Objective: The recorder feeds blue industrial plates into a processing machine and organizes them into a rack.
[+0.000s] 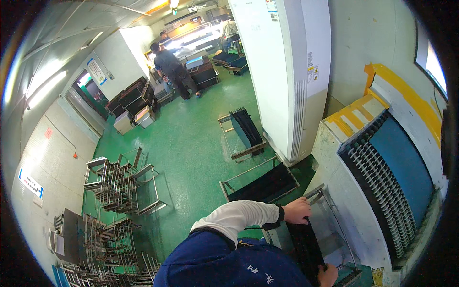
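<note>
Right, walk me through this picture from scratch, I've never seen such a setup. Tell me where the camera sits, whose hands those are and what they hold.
There is no robot here. A wide fisheye camera on a person's head looks down, so straight edges curve. The white-sleeved arm and blue top at the bottom appear to be the wearer's own. The left hand grips the top corner of a metal rack that holds black panels. The right hand is at the rack's lower end, but its grip is unclear. To the right is a machine with a blue bed edged by rollers. On the green floor are two more racks of black panels and a heap of empty metal frames. Another person stands far back.
</note>
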The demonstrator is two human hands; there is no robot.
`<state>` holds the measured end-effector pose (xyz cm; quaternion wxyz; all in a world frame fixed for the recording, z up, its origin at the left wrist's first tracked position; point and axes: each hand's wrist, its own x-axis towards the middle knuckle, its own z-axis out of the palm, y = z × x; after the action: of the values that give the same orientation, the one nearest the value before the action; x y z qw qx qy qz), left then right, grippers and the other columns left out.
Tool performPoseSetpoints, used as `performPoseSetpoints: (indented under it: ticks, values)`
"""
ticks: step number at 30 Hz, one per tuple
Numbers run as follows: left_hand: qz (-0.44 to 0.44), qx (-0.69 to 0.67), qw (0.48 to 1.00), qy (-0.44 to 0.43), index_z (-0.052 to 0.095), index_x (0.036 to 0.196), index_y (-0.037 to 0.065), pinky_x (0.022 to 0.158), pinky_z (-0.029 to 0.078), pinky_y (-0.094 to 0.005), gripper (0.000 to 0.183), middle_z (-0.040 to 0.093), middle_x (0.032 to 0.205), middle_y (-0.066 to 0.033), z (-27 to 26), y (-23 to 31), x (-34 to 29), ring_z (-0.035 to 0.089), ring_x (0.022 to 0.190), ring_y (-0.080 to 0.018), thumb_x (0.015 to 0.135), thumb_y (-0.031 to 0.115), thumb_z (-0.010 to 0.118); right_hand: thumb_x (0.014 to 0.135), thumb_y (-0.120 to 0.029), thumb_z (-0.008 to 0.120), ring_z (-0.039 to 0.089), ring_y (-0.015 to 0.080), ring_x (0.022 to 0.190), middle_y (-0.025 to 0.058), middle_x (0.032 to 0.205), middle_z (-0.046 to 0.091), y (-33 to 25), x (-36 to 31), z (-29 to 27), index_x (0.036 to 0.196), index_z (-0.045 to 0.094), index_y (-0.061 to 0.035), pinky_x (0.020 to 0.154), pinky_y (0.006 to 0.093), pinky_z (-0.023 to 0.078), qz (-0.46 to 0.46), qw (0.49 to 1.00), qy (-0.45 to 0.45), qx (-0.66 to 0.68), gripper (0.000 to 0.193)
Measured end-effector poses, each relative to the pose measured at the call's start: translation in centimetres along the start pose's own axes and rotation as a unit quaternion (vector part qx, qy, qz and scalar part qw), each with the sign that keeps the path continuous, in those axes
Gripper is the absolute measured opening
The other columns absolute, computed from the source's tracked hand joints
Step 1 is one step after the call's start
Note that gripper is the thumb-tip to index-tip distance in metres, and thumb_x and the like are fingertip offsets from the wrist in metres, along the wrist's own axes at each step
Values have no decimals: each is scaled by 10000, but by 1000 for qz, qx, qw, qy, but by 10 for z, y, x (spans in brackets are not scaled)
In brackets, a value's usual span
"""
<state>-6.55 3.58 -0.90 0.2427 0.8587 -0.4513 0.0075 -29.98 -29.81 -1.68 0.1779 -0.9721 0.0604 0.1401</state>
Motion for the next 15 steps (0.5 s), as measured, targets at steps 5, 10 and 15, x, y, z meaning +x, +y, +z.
performPoseSetpoints:
  ticks: [5,10,15]
  values:
    - [-9,-12,1000,-11,685,805,109,958,412,-441,307,658,878,-85,-3,2,0,599,990,-304,726,387,786,940,-524,585,672,462,870,230,938,711,6,1,4,1071,702,-95,738,550,520,-18,1000,4,-4,464]
    - [-8,-14,1000,-11,683,813,109,965,411,-443,309,656,884,-83,-3,2,0,599,994,-307,727,389,783,934,-520,596,681,446,843,210,923,717,14,2,14,1077,704,-116,718,542,521,-14,1000,5,8,442]
    - [-10,-19,1000,-17,682,814,108,967,410,-447,315,657,893,-86,-4,2,0,599,1000,-311,733,397,778,932,-522,600,685,437,824,196,914,722,15,2,14,1084,708,-140,703,535,524,-12,1000,8,0,425]
